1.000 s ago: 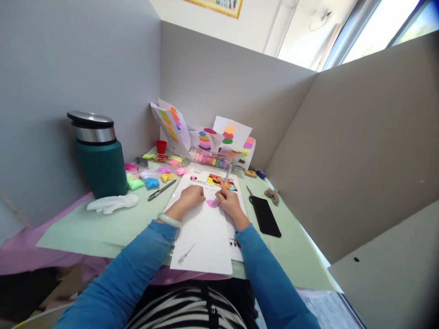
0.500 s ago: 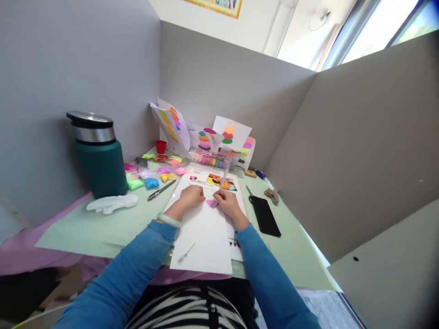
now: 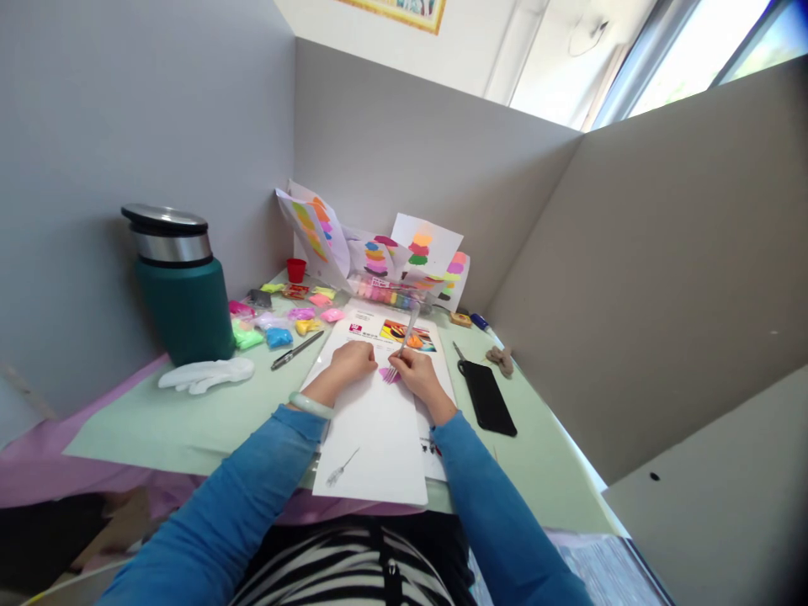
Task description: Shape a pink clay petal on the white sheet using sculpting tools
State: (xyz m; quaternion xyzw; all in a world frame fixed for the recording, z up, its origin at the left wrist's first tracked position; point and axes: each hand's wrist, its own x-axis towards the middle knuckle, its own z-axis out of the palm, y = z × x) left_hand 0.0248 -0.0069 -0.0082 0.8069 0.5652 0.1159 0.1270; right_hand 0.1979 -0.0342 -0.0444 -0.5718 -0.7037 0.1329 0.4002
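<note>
A first-person view looks down on a pale green desk mat inside a grey partitioned booth. A white sheet of paper lies at the centre, and on it a small flat patch of pink modelling clay is being worked. The right hand is closed around a clear plastic fork, pinched low on the handle, with the tines resting on the pink clay and the handle slanting away toward the far wall. The left hand is curled with its fingertips pressed on the paper just beside the clay; whether anything is pinched under them cannot be told. Compared with 1 second earlier, the fork handle is tilted slightly more to the left and the tines sit a little nearer the left hand, while the left hand is unchanged; short raking strokes across the clay appear to be under way, and the patch seems only partly textured. To the left, a dark green flask with a steel lid stands behind a white glove. Small bags of coloured clay and a dark pen lie near it. A black phone rests to the right, and sheets daubed with coloured clay lean against the back wall.
</note>
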